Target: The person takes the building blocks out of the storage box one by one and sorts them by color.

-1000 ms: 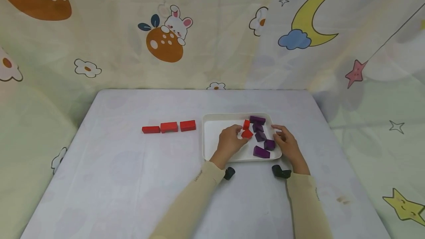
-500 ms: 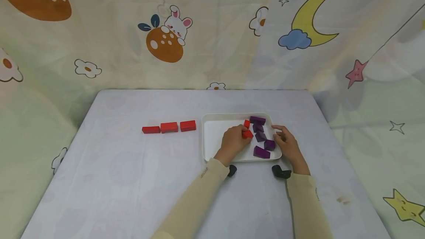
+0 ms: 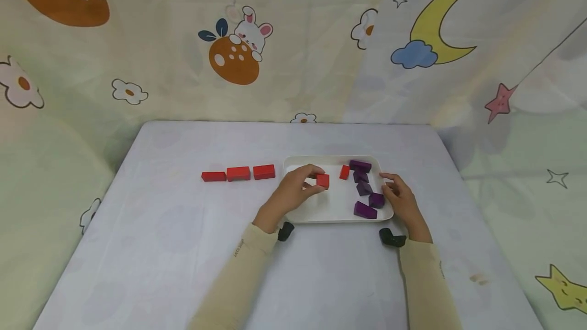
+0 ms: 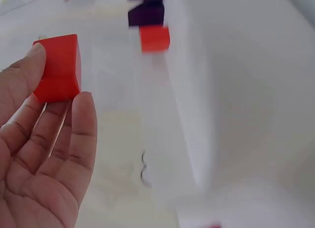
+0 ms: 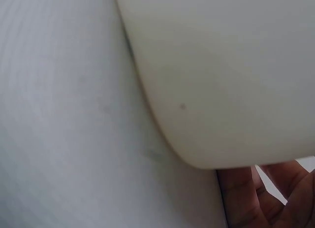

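Observation:
Between thumb and fingertips, my left hand (image 3: 291, 190) pinches a red block (image 3: 323, 181) over the white tray (image 3: 330, 216). The left wrist view shows this block (image 4: 59, 65) with flat faces, the palm turned up beneath it. Inside the tray lies another red block (image 3: 344, 172), beside several purple blocks (image 3: 365, 210) along the right side. My right hand (image 3: 403, 203) rests with relaxed fingers at the tray's right rim. From the right wrist, the tray's outer wall (image 5: 221, 90) fills much of the view and hides the tips of that hand's fingers (image 5: 238, 193).
Left of the tray, 3 red blocks (image 3: 238, 173) lie in a row on the table's white cloth (image 3: 160, 248). Black wrist devices (image 3: 392, 238) sit under both cuffs. A patterned curtain (image 3: 321, 65) stands behind the table.
My left hand has taken hold of a red block beside the purple ones, lifted it and carried it left. The right hand stays at the rim. The head view has shifted slightly.

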`<state>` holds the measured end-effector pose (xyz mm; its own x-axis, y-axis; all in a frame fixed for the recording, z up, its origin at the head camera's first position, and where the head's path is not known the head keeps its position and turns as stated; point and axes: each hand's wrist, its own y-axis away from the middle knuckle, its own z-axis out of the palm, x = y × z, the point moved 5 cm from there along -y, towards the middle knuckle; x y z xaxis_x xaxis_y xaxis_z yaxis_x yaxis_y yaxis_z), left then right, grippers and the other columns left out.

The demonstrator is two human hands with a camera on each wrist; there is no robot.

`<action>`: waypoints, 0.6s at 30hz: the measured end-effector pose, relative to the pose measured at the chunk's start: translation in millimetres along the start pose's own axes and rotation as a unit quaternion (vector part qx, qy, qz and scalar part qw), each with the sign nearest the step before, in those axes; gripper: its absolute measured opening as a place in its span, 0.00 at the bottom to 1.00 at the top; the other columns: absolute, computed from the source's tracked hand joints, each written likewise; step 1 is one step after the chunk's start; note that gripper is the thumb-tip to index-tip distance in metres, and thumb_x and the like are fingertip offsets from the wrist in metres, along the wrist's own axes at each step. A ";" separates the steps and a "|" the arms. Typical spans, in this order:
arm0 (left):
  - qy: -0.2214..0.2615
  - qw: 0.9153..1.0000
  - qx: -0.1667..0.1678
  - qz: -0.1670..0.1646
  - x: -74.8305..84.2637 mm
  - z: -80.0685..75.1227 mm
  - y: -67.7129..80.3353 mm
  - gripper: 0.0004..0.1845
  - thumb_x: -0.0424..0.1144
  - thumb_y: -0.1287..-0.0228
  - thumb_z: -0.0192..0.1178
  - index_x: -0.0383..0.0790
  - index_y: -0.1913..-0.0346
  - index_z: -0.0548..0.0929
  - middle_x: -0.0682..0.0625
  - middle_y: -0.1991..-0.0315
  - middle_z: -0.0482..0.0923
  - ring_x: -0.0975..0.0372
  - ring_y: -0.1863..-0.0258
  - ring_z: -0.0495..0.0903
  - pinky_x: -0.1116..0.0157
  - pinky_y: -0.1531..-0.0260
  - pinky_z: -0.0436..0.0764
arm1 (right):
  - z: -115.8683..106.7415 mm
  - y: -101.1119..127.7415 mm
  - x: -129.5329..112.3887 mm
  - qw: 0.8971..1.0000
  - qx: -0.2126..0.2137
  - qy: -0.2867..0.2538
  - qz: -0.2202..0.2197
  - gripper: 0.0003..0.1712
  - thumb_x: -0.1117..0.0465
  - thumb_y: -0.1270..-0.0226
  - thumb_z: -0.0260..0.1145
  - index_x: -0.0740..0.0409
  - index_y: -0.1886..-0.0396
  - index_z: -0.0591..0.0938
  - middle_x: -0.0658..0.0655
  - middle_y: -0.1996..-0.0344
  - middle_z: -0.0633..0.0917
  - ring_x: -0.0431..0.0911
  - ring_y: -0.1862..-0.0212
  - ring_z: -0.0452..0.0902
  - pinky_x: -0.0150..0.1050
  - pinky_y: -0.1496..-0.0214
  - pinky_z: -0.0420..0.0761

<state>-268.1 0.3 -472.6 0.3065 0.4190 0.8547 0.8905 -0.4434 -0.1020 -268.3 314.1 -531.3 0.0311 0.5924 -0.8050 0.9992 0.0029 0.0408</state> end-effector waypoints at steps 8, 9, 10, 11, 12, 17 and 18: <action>-0.048 0.996 0.068 -0.043 -36.8 -77.4 45.3 0.26 0.37 0.24 0.69 0.42 0.27 0.79 0.44 0.33 0.81 0.49 0.40 0.80 0.49 0.39 0.84 | 1.0 -1.8 1.8 1.000 -0.001 0.002 -0.003 0.25 0.63 0.12 0.54 0.62 0.21 0.71 0.79 0.34 0.80 0.68 0.35 0.79 0.61 0.32 0.76; -0.059 0.994 0.078 -0.044 -42.4 -86.5 50.3 0.26 0.37 0.24 0.69 0.41 0.27 0.79 0.43 0.33 0.81 0.48 0.39 0.80 0.48 0.39 0.84 | 0.7 -1.6 1.5 1.000 -0.001 0.002 -0.003 0.25 0.63 0.12 0.54 0.62 0.21 0.71 0.79 0.34 0.80 0.68 0.35 0.79 0.62 0.32 0.76; -0.065 0.993 0.086 -0.045 -48.1 -95.3 55.1 0.26 0.37 0.24 0.69 0.41 0.27 0.79 0.42 0.33 0.81 0.47 0.38 0.79 0.47 0.38 0.83 | 0.5 -1.6 1.4 1.000 -0.002 0.003 -0.003 0.25 0.62 0.12 0.54 0.62 0.21 0.71 0.79 0.35 0.80 0.69 0.35 0.79 0.62 0.32 0.77; -0.070 0.992 0.095 -0.053 -54.5 -103.9 60.1 0.25 0.36 0.24 0.68 0.41 0.27 0.79 0.42 0.34 0.80 0.47 0.38 0.78 0.46 0.38 0.83 | 0.6 -1.4 1.0 1.000 -0.003 0.003 -0.003 0.25 0.62 0.12 0.54 0.62 0.21 0.71 0.80 0.35 0.80 0.69 0.35 0.79 0.62 0.33 0.77; -0.075 0.990 0.104 -0.058 -60.7 -112.2 64.6 0.25 0.36 0.24 0.68 0.40 0.28 0.79 0.41 0.34 0.81 0.47 0.37 0.78 0.45 0.38 0.83 | 0.7 -1.3 0.8 1.000 -0.002 0.006 -0.004 0.25 0.62 0.12 0.54 0.62 0.21 0.71 0.80 0.35 0.80 0.70 0.36 0.79 0.62 0.33 0.77; -0.091 0.982 0.138 -0.091 -88.6 -149.5 88.3 0.24 0.32 0.22 0.65 0.39 0.27 0.77 0.38 0.35 0.81 0.45 0.36 0.77 0.43 0.35 0.79 | 2.7 -0.4 -0.1 1.000 -0.003 0.015 -0.009 0.25 0.61 0.12 0.54 0.63 0.22 0.71 0.80 0.36 0.81 0.70 0.37 0.81 0.48 0.40 0.82; -0.096 0.980 0.143 -0.098 -92.7 -156.2 92.9 0.24 0.31 0.21 0.64 0.39 0.26 0.76 0.37 0.35 0.80 0.44 0.35 0.76 0.43 0.34 0.79 | 3.0 -0.2 -0.2 1.000 -0.004 0.016 -0.008 0.25 0.61 0.12 0.54 0.63 0.22 0.71 0.79 0.36 0.81 0.69 0.37 0.81 0.43 0.41 0.82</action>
<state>-266.3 -203.5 -481.8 0.1531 0.6272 0.7636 0.9881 -0.1105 -0.1073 -268.4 311.7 -532.9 0.0133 0.6170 -0.7869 0.9993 0.0200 0.0327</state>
